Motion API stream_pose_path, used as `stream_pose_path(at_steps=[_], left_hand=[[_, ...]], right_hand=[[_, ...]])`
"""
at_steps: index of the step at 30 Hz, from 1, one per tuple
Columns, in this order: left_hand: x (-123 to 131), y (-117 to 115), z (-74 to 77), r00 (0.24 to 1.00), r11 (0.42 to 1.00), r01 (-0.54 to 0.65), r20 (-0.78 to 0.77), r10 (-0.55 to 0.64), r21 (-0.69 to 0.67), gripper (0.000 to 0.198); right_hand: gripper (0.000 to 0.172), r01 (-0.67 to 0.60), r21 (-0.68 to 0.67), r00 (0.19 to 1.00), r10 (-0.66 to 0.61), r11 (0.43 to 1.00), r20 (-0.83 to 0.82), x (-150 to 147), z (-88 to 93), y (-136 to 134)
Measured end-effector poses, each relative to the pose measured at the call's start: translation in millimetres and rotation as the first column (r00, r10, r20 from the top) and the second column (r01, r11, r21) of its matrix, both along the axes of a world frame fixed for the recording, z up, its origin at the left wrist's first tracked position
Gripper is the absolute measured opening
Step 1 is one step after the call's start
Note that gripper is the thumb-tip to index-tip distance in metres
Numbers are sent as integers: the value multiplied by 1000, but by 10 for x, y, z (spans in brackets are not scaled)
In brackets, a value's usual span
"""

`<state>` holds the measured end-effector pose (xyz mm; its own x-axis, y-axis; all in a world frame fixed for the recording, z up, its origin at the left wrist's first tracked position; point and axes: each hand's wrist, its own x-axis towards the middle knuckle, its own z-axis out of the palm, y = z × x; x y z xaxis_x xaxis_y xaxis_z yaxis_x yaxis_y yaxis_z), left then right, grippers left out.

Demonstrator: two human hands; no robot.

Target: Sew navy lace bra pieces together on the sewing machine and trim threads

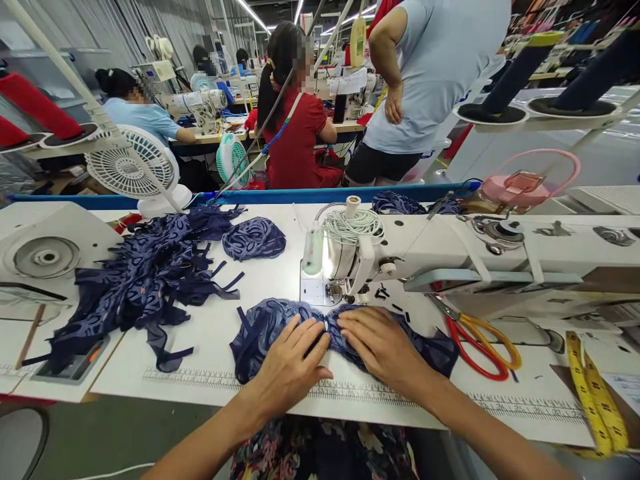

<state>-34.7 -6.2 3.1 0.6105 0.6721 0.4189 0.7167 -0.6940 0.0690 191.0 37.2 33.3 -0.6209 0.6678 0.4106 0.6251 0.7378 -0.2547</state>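
Observation:
A navy patterned lace garment piece (260, 330) lies on the white sewing table (210, 340) just in front of the sewing machine's needle area (335, 290). My left hand (290, 363) rests flat on its left half, fingers stretched toward the middle. My right hand (380, 347) lies flat on its right half, fingers pointing left, almost meeting the left fingertips at the centre seam. Both hands press the fabric down and hold nothing else.
A heap of navy lace pieces (145, 280) lies left, one more piece (254, 238) behind it. Red and yellow scissors (483, 343) lie right of my hands, a yellow tape measure (595, 393) further right. A white fan (133, 163) stands behind. Other people work beyond the blue rail.

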Motion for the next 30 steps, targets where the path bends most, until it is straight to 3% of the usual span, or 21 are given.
stream_pose_path(at_steps=[3, 9, 18, 24, 30], left_hand=[[141, -67, -23, 1000, 1000, 11, 28, -11, -15, 56], [217, -204, -112, 1000, 998, -16, 19, 17, -64, 66], [207, -206, -79, 999, 998, -36, 8, 36, -49, 59], [203, -240, -38, 1000, 996, -22, -14, 21, -83, 59], [195, -259, 9, 999, 993, -51, 1, 51, -108, 58]], right_hand=[[22, 48, -62, 998, -46, 997, 33, -162, 50, 140], [8, 50, -325, 998, -39, 944, 39, -329, -91, 319], [9, -41, -420, 996, 5, 907, -87, -334, -70, 345], [14, 2, -385, 987, -64, 923, -149, -423, -212, 332], [13, 14, -395, 990, -67, 919, -122, -438, -164, 346]])
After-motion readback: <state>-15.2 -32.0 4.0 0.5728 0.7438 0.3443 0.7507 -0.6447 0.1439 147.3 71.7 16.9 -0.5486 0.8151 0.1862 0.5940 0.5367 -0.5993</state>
